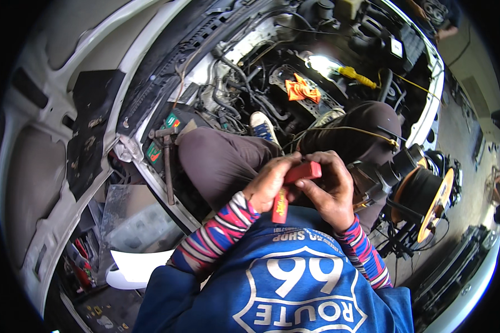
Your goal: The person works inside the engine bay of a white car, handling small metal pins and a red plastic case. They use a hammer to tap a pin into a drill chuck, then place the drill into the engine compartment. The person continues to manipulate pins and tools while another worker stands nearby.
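Just in front of my chest, both hands are closed around two red, narrow box-like pieces. The upper red piece lies between the fingers of my left hand and my right hand, with the right thumb along its lower side. Below it, a red strip with yellow print sticks out from beside my left palm toward my shirt. Whether the two pieces are joined is hidden by the fingers.
I sit in a car's engine bay, knees raised. An orange cloth lies on the engine, near a lit yellow work lamp. A hammer rests left of my knee; an orange cable reel stands at right. Another person's hand shows at upper right.
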A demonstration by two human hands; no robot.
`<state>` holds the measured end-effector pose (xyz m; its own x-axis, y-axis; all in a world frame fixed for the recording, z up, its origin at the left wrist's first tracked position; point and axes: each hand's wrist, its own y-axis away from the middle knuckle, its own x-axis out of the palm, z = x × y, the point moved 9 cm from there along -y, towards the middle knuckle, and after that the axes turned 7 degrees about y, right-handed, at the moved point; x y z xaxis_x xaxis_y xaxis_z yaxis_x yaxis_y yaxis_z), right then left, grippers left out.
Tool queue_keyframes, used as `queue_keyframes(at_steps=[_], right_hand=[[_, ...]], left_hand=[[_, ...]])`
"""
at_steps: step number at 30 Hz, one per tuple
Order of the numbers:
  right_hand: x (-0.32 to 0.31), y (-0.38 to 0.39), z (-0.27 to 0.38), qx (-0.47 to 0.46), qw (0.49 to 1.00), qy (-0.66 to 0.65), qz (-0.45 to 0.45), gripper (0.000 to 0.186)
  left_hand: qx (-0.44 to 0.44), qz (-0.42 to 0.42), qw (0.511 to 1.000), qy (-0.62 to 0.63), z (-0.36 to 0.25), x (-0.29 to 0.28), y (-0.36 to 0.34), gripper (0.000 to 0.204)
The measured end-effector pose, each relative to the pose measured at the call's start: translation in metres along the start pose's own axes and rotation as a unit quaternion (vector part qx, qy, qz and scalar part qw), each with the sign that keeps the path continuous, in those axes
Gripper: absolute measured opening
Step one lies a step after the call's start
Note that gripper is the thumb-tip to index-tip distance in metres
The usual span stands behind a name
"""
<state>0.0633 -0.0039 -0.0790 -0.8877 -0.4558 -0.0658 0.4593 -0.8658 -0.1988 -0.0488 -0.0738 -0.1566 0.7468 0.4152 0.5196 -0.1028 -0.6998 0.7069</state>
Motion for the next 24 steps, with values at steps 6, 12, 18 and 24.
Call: queue_keyframes(at_steps=[6,12,18,24], right_hand=[[-0.008,0.007,-0.011,0.092,0.988,-0.113,-0.042,0.038],[0.006,0.003,-0.013,0.129,0.985,-0.105,0.054,0.03],[0.028,0.011,-0.022,0.221,0.959,-0.122,0.132,0.047],[0.025,0.016,-0.031,0.293,0.936,-0.142,0.131,0.047]], left_hand=[[-0.027,-0.013,0.996,0.078,0.007,0.003,-0.002,0.044],[0.21,-0.073,0.912,-0.345,-0.071,0.006,0.022,0.035],[0.35,-0.069,0.78,-0.514,-0.083,0.033,0.034,0.022],[0.335,-0.054,0.854,-0.395,-0.086,0.029,0.029,0.031]])
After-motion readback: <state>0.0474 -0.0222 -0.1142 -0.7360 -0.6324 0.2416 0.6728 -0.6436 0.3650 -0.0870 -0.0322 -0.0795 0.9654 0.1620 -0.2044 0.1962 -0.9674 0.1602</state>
